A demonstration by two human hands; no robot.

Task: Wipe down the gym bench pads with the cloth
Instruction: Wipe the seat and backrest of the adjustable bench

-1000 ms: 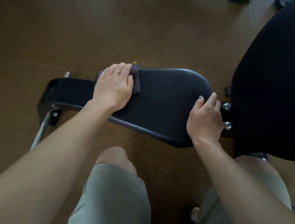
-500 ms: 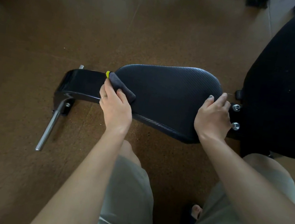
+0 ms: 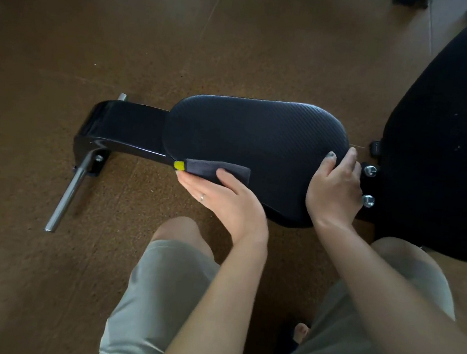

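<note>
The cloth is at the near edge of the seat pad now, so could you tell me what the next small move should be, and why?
Probably slide the cloth rightward along the near edge of the seat pad, toward the right hand. The left hand pinches it at the pad's left near corner, so the rest of that edge lies ahead, and the right hand already grips the pad's right end.

Left hand (image 3: 223, 202) holds a folded dark grey cloth (image 3: 217, 171) with a yellow tag (image 3: 179, 165) against the near edge of the seat pad (image 3: 255, 147), thumb on top of the cloth, ring on one finger. Right hand (image 3: 335, 189) grips the seat pad's right end, fingers curled over the edge. Back pad (image 3: 448, 138) sits right of the seat pad, two bolts (image 3: 369, 184) between them. Black frame (image 3: 117, 127) and steel bar (image 3: 66, 197) left of the seat pad, on brown floor (image 3: 97, 27).
</note>
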